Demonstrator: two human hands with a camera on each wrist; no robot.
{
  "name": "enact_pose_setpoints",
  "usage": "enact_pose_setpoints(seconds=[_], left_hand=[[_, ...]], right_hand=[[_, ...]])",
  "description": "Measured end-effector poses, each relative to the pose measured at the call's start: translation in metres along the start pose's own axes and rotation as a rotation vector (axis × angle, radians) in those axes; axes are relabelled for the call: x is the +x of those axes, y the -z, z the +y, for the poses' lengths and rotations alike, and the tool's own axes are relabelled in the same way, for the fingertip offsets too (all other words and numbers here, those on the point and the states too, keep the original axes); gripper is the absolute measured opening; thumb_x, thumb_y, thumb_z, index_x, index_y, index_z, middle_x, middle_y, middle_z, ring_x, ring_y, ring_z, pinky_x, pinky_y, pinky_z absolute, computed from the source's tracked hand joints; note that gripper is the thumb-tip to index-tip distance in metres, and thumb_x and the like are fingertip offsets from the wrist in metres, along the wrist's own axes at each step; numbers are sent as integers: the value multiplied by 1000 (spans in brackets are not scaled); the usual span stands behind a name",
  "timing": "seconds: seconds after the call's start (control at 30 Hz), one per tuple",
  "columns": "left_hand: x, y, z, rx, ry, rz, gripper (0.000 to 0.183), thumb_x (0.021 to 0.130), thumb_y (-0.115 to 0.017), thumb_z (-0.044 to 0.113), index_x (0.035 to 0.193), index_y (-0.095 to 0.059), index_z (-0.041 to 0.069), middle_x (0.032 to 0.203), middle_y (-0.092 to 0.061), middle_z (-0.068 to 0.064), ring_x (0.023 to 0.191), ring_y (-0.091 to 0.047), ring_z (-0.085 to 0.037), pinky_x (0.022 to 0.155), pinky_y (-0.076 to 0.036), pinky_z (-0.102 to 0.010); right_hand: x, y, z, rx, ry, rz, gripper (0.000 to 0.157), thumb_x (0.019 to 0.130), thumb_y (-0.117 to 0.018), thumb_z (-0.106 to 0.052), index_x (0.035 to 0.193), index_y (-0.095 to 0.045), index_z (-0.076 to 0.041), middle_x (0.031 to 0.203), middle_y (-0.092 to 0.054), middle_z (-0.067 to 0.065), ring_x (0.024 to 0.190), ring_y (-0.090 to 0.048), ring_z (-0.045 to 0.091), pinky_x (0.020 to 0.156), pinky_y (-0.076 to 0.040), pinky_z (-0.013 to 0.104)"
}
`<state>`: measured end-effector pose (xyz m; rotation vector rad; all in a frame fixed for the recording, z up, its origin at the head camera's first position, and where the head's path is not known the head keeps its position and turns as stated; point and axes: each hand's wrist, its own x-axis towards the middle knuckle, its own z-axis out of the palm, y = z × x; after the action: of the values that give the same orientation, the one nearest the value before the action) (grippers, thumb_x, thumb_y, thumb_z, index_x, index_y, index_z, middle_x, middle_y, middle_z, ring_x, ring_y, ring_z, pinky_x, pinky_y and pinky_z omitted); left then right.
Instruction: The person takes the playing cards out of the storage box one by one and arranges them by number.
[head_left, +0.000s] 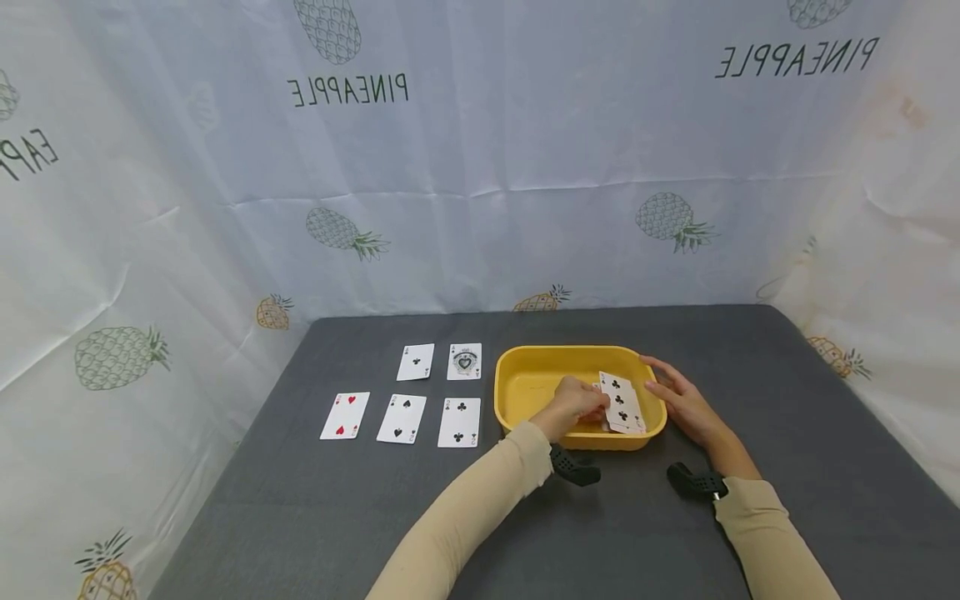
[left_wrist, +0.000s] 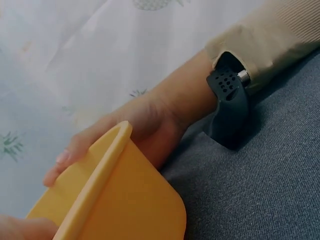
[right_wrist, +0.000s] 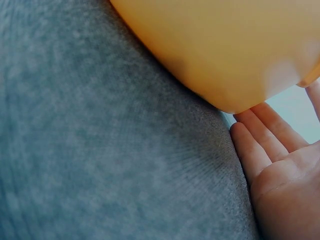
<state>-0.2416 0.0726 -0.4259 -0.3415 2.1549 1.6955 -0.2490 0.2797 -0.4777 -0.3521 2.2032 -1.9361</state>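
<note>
My left hand (head_left: pixel 573 404) reaches into a yellow plastic basin (head_left: pixel 558 351). Its fingertips pinch the left edge of a three of clubs playing card (head_left: pixel 621 402), which lies tilted face up at the basin's right end. Part of another card shows behind those fingers; how many lie underneath is hidden. Around the basin's right end, my right hand (head_left: pixel 686 404) holds the wall, thumb over the rim and fingers against the outside. In the right wrist view, several fingers (right_wrist: pixel 262 132) touch the basin's lower outer side.
Left of the basin, face-up cards form two rows: an ace of clubs (head_left: pixel 415 362) and an ornate ace (head_left: pixel 464 362) at the back, a two of hearts (head_left: pixel 345 416), two of spades (head_left: pixel 401 418) and two of clubs (head_left: pixel 459 422) in front. A pineapple-print curtain (head_left: pixel 480 150) hangs behind the dark table (head_left: pixel 300 517).
</note>
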Motion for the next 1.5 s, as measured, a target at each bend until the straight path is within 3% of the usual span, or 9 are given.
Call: enact_pose_setpoints(seconds=[0.23,0.53,0.8,1.2,1.33,1.5], left_hand=[[-6,10,1,32,-54,-19,8,80,-75,3,86,-74,-2,71,-68,-7,51,-54,-8,57,-57,-19],[-8,17,0,89,-88,4,12,80,-76,9,89,-75,2,78,-71,-7,53,-56,-10,67,-61,-26],[-10,25,2,-13,-71,-62,14,81,-76,11,92,-74,2,84,-72,-8,57,-59,-10,77,-62,-32],[-14,48,6,-8,-140,-167,22,85,-72,12,104,-73,0,97,-73,-12,67,-63,-10,86,-60,-34],[-19,57,7,-26,-167,-202,24,86,-71,10,107,-71,-2,99,-72,-14,68,-63,-9,86,-60,-35],[-23,69,6,-14,-201,-223,25,87,-70,10,108,-70,-3,100,-72,-15,68,-63,-8,89,-59,-38]], right_hand=[[-1,0,0,17,21,-9,52,102,-47,-18,150,-28,-14,119,-48,-22,105,-57,-12,84,-53,11],[0,0,0,-1,3,10,51,102,-48,-19,150,-29,-18,118,-46,-24,105,-55,-14,85,-52,8],[0,0,0,2,13,-3,51,102,-48,-22,150,-30,-19,116,-48,-28,103,-55,-15,84,-50,7],[-1,-1,-2,-21,-5,10,54,101,-49,-26,151,-28,-19,117,-46,-24,103,-53,-17,86,-50,7],[-1,-1,-1,-22,-2,9,53,102,-48,-23,150,-28,-18,124,-46,-16,105,-53,-16,86,-50,7],[0,-2,-2,-41,-27,23,53,102,-48,-25,151,-27,-19,143,-39,16,106,-53,-15,86,-50,7]])
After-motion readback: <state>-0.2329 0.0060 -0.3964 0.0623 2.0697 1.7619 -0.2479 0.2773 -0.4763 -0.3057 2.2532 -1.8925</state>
